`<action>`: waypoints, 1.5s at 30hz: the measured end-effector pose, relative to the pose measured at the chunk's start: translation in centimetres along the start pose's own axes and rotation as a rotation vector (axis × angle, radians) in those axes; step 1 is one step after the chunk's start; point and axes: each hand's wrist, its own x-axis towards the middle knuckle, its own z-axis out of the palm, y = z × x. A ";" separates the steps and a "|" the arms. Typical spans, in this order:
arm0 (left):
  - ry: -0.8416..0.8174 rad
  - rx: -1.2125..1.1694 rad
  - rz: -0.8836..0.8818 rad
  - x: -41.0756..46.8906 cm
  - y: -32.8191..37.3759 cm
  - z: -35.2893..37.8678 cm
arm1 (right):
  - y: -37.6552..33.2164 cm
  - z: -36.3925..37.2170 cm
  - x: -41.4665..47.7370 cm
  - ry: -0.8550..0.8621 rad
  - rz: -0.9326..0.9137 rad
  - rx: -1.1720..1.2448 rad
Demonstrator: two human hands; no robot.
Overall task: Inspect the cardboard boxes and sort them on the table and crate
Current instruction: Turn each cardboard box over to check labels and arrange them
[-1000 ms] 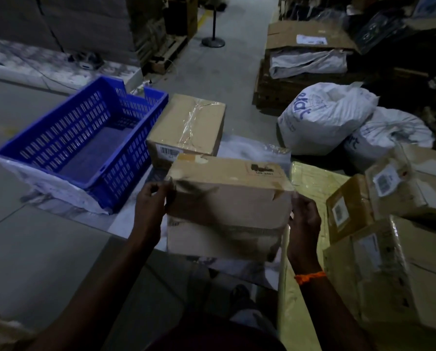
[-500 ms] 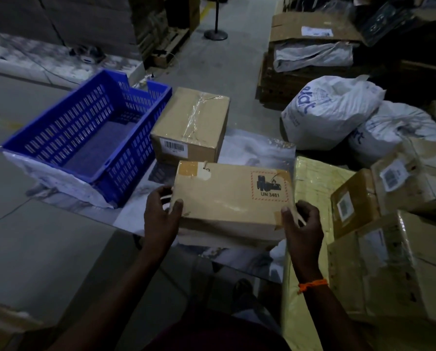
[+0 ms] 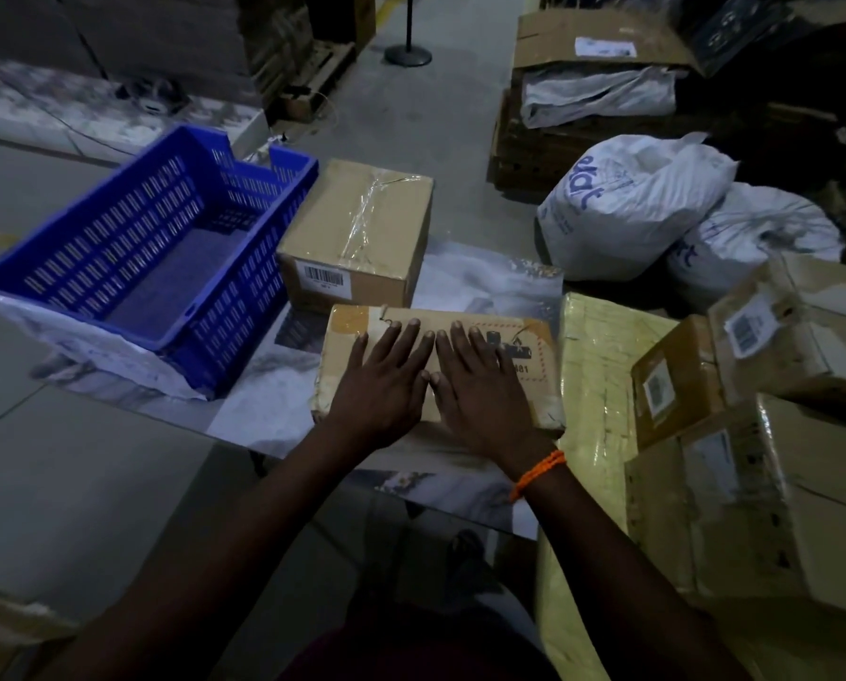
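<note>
Head camera, looking down over a dim warehouse sorting table (image 3: 263, 400): nearest the wearer, the left hand (image 3: 379, 385) and the right hand (image 3: 484, 385), an orange thread band (image 3: 538, 474) at its wrist, lie side by side with fingers straight and spread, palms flat on top of a flat cardboard box (image 3: 349, 346). They press on it and grip nothing. The box lies on the table's near edge, a red-bordered hazard label (image 3: 521, 353) partly under the right fingers. Just beyond it stands a taller taped box with a barcode sticker (image 3: 362, 228), and to the left of that a blue slotted crate (image 3: 234, 312), nothing visible inside it. At right, more wrapped cartons (image 3: 755, 484) are piled, seemingly awaiting their turn, with white sacks (image 3: 622, 208) on the floor farther back. The step appears to be placement, with the inspected box being settled on the table. The next move likely calls for lifting both palms clear and reaching right for another carton.
</note>
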 end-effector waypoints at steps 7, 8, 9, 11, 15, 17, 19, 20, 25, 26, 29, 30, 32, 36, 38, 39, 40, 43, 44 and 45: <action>0.006 0.013 -0.011 0.1 -0.1 0.5 | -0.1 0.2 -0.1 -0.026 -0.004 -0.009; 0.000 0.014 -0.016 0.1 -0.1 0.4 | -0.1 0.2 0.0 -0.033 -0.002 -0.011; -0.007 0.014 -0.016 0.0 0.0 0.3 | -0.1 0.2 0.0 -0.038 -0.002 -0.013; -0.011 0.010 -0.005 -0.1 0.1 0.1 | 0.0 0.3 -0.1 -0.048 -0.002 -0.012; -0.020 0.012 -0.010 -0.2 0.1 -0.6 | 0.1 -0.8 -0.2 -0.066 -0.028 0.007; -0.040 0.027 -0.025 -0.3 -0.3 -1.1 | 0.8 -1.6 -0.3 -0.087 -0.020 0.031; -0.033 0.035 -0.054 -0.8 -1.4 -1.3 | 2.1 -2.0 -0.6 -0.047 0.031 0.043; -0.030 0.037 -0.071 -1.1 -2.1 -1.2 | 3.0 -2.0 -0.9 -0.029 0.066 0.030; 0.036 0.027 -0.083 -2.2 -3.7 -0.2 | 5.7 -1.2 -2.0 -0.096 0.110 -0.057; 0.048 0.026 -0.081 -2.3 -3.7 0.0 | 5.8 -1.1 -2.0 -0.096 0.101 -0.061; 0.053 0.035 -0.078 -2.2 -3.7 0.3 | 5.6 -1.0 -2.0 -0.086 0.106 -0.055; 0.053 0.036 -0.077 -2.2 -3.8 0.3 | 5.7 -0.9 -1.9 -0.092 0.105 -0.059; 0.036 0.034 -0.082 -2.1 -3.9 0.1 | 5.8 -0.8 -1.7 -0.110 0.101 -0.057; 0.008 -0.003 -0.091 -2.2 -3.5 -0.3 | 5.7 -1.0 -1.8 -0.113 0.098 -0.034; 0.046 -0.073 -0.125 -2.3 -3.5 -0.4 | 6.0 -1.2 -1.9 -0.083 0.116 0.042; 0.073 -0.142 -0.173 -2.2 -3.5 -0.6 | 6.5 -1.0 -1.7 -0.049 0.153 0.133; 0.100 -0.239 -0.239 -1.9 -3.5 -1.1 | 6.8 -1.2 -1.6 -0.011 0.226 0.270; 0.170 -0.692 -0.487 -1.0 -3.4 -3.6 | 7.9 -2.7 -0.6 0.091 0.502 0.855; 0.143 -0.821 -0.549 -0.8 -3.5 -4.2 | 8.3 -3.0 -0.3 0.081 0.555 1.019; 0.106 -0.895 -0.584 -0.7 -3.7 -4.7 | 8.7 -3.1 0.0 0.060 0.577 1.134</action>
